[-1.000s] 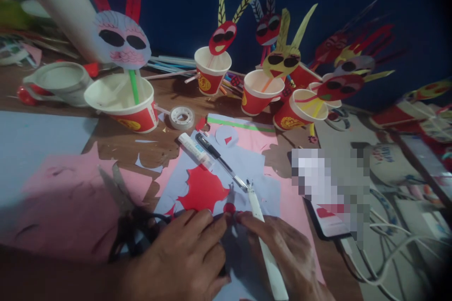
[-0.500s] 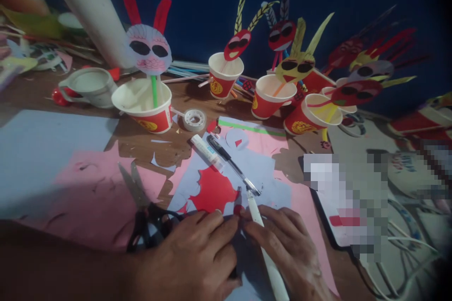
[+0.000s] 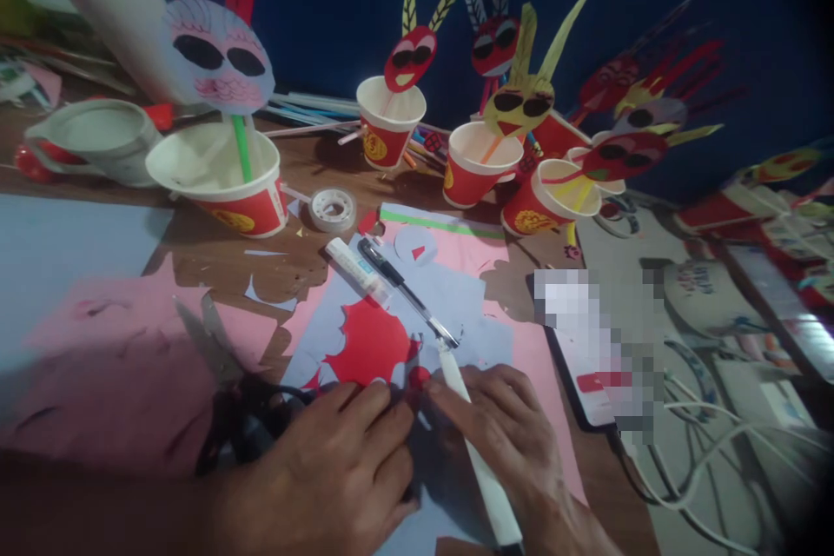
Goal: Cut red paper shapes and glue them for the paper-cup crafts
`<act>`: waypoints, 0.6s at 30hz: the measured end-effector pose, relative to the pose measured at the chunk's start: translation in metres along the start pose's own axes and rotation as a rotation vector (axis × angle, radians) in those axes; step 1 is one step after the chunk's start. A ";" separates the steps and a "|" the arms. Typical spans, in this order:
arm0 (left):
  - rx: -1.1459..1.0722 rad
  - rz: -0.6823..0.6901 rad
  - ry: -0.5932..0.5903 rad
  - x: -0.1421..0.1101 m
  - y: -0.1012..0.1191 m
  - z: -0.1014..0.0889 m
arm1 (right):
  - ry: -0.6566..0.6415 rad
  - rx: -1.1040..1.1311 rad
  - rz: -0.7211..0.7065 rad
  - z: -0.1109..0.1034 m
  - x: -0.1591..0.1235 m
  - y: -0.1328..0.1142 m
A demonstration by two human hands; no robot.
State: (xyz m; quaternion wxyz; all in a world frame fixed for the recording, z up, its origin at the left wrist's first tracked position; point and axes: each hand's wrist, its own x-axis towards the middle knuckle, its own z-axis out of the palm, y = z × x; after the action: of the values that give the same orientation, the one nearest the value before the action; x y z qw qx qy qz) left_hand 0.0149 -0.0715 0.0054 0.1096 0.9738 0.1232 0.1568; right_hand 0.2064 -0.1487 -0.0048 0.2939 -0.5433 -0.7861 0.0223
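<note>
Red paper dot (image 3: 418, 377) — pinched between left hand (image 3: 339, 469) and right hand (image 3: 514, 443).

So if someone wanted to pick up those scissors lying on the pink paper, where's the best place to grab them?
Probably by the dark handle loops of the scissors, coming from the near side beside the left hand. The blades point away toward the big paper cup, so the handles are the closest and safest part.
</note>
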 end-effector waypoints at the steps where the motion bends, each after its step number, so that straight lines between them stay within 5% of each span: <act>1: 0.000 -0.005 0.007 0.000 0.001 0.000 | 0.025 0.033 -0.014 -0.002 0.002 -0.001; 7: 0.016 -0.005 -0.013 -0.001 0.001 -0.003 | 0.137 0.193 0.096 -0.013 0.009 -0.010; 18: 0.057 -0.028 -0.027 -0.001 0.001 -0.003 | 0.129 0.187 0.287 -0.013 0.009 -0.016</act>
State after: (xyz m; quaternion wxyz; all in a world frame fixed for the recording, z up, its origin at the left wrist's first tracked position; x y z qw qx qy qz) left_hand 0.0131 -0.0722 0.0085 0.0854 0.9767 0.1397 0.1386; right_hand 0.1974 -0.1510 0.0149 0.3870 -0.6204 -0.6745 0.1021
